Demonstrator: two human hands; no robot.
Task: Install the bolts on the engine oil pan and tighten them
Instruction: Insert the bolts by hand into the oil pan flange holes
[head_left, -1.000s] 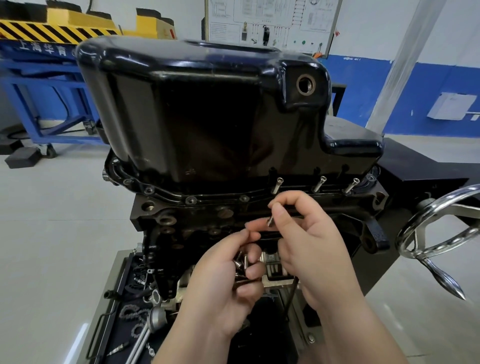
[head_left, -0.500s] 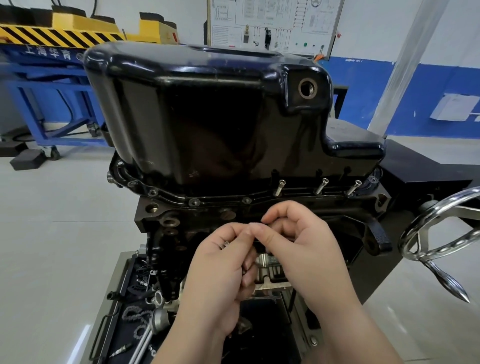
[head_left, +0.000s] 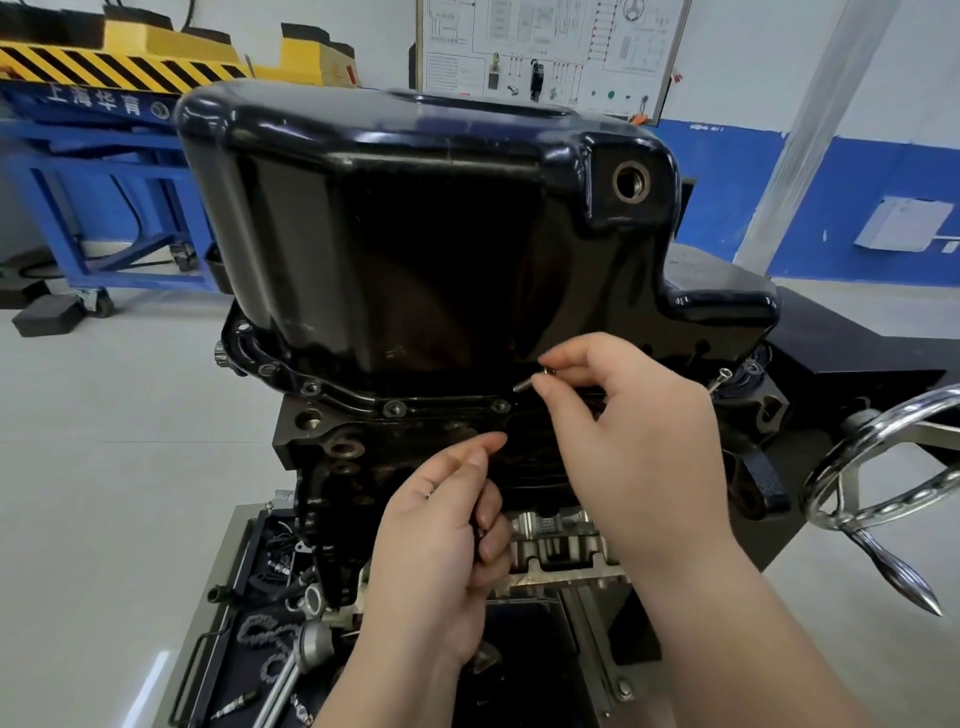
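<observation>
Right of you: chrome handwheel (head_left: 826, 467) with a pointed handle (head_left: 904, 577). Far left: blue steel frame (head_left: 93, 101) topped with yellow-and-black hazard striping (head_left: 104, 67); a black block (head_left: 47, 318) lies on the floor near it. Ahead: wiring-diagram board (head_left: 550, 47) on the white wall. Below left: tray (head_left: 208, 597) holding a chain (head_left: 260, 636), a ratchet (head_left: 306, 654) and small loose parts.

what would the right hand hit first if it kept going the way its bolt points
The bolt in the right hand would likely meet the oil pan rim first, near the empty hole just beyond its tip, though depth is unclear.
</observation>
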